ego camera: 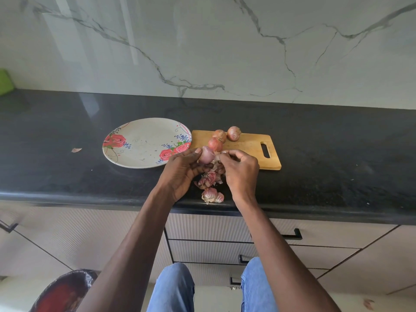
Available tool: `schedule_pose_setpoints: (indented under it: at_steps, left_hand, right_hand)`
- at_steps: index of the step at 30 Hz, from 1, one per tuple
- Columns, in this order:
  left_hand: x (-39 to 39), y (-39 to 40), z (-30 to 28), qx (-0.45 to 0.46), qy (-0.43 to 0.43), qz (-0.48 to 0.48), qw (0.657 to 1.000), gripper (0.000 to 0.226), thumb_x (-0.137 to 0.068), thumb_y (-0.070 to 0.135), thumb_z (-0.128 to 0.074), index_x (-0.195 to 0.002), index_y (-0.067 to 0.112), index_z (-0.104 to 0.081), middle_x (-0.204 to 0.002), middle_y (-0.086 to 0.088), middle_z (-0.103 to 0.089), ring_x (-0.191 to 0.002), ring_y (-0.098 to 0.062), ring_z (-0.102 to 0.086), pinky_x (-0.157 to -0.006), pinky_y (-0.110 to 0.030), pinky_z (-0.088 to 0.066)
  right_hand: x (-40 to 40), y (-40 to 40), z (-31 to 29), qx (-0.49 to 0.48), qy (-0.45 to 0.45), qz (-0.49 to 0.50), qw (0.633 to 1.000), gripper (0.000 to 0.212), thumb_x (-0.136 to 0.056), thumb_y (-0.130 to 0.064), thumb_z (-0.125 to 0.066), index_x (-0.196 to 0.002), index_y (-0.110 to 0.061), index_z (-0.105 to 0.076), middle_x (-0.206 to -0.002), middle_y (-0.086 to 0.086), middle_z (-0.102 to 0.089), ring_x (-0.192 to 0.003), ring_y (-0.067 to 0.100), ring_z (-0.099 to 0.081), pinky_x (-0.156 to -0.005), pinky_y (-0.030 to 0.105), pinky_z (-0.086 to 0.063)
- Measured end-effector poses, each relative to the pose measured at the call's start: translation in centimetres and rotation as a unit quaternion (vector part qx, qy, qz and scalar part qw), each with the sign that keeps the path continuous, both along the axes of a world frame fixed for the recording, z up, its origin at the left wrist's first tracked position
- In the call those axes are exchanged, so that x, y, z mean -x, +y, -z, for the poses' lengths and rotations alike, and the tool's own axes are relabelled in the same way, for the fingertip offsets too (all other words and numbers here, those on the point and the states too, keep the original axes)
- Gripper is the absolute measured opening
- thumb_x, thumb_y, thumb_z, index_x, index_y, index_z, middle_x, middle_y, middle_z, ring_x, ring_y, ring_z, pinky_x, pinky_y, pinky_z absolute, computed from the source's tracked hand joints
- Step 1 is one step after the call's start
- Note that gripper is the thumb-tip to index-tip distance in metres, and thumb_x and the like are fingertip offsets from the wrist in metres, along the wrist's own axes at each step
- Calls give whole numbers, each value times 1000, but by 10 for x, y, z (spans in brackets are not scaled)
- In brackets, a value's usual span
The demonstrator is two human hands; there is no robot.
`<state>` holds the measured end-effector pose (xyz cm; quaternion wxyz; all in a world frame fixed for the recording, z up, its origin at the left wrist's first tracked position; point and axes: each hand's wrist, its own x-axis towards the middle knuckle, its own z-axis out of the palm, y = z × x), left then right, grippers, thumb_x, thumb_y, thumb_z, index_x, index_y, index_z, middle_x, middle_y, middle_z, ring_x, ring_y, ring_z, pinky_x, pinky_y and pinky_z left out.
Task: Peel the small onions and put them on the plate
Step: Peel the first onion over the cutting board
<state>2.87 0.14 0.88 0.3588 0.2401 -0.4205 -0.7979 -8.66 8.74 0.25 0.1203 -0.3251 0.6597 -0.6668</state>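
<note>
My left hand [180,174] grips a small pinkish onion [206,155] with much of its skin off, just above the counter between the plate and the board. My right hand [240,170] pinches a strip of skin at the onion's right side. Three unpeeled onions [221,138] sit on the wooden cutting board [247,146]. The floral plate [139,143] lies left of the board with no onion on it. Peeled skins [210,188] lie piled on the counter below my hands.
The black counter [67,167] runs left to right, its front edge just below the skins. A single scrap of skin [76,150] lies left of the plate. A marble wall stands behind. A green object [5,82] sits at far left. Drawers are below.
</note>
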Motion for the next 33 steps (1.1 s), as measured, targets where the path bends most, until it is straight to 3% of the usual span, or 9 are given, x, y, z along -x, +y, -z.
schedule_pose_setpoints:
  at_steps: [3,12,14,17,21,24,27,31,33]
  left_hand:
    - [-1,0,-1,-10,12,5,1000,13,-102,6,-52,-101,2,-64,-89,-12,-73,-74,-19,-69,-64,-24,-59]
    - [-5,-5,1,-51,46,-4,998,25,-104,13,-46,-120,-3,-55,-97,-22,-70,-75,-25,-67,-63,-27,-58]
    - [-4,-5,2,-56,48,-11,997,25,-104,12,-47,-121,-4,-54,-101,-23,-67,-77,-27,-67,-65,-28,-59]
    - [-2,-3,1,-58,46,-26,997,24,-104,10,-46,-120,-4,-56,-102,-22,-65,-80,-30,-67,-65,-28,-60]
    - [-1,-1,-1,-45,40,-37,998,19,-106,10,-43,-110,-1,-58,-99,-22,-66,-77,-30,-68,-62,-27,-60]
    - [1,0,0,-22,21,-37,999,22,-107,15,-45,-111,-3,-58,-97,-24,-66,-71,-27,-66,-59,-26,-58]
    - [1,0,0,3,11,-35,999,24,-105,19,-51,-108,-2,-62,-89,-20,-67,-63,-21,-64,-53,-24,-56]
    - [2,4,-1,45,-2,-13,999,23,-100,19,-58,-91,5,-74,-78,-12,-71,-59,-17,-65,-55,-23,-56]
    - [0,4,1,67,-6,2,998,20,-99,15,-58,-92,5,-75,-80,-10,-72,-65,-17,-67,-59,-23,-56]
  right_hand:
    - [0,-2,2,-2,8,11,1000,3,-83,-18,-78,-82,-16,-77,-61,9,-68,-51,15,-49,-47,35,-41]
    - [3,-2,1,-18,47,68,996,4,-86,-15,-76,-84,-11,-76,-71,-9,-69,-61,4,-63,-58,30,-55]
    - [0,-4,3,-44,95,72,992,6,-86,-14,-75,-91,-12,-75,-73,-10,-67,-61,5,-62,-57,28,-54]
    - [-6,-7,7,-98,214,90,968,4,-86,-14,-73,-87,-14,-69,-77,-7,-66,-68,9,-59,-58,16,-40]
    - [-4,-11,15,-185,294,102,932,13,-86,-15,-70,-94,-7,-76,-99,5,-69,-94,20,-53,-81,35,-49]
    - [-3,-11,12,-94,288,101,947,19,-84,-14,-76,-103,-8,-77,-106,4,-67,-100,16,-52,-89,39,-53]
    - [0,-7,9,27,223,-9,975,35,-85,-15,-79,-119,-8,-73,-119,3,-70,-111,7,-62,-93,17,-51]
    - [4,-7,7,28,169,-81,982,34,-88,-19,-76,-121,-9,-72,-120,-2,-72,-113,3,-65,-99,24,-52]
    - [4,-7,8,31,190,-74,979,27,-91,-17,-74,-117,-10,-74,-112,-8,-73,-105,-2,-65,-93,18,-52]
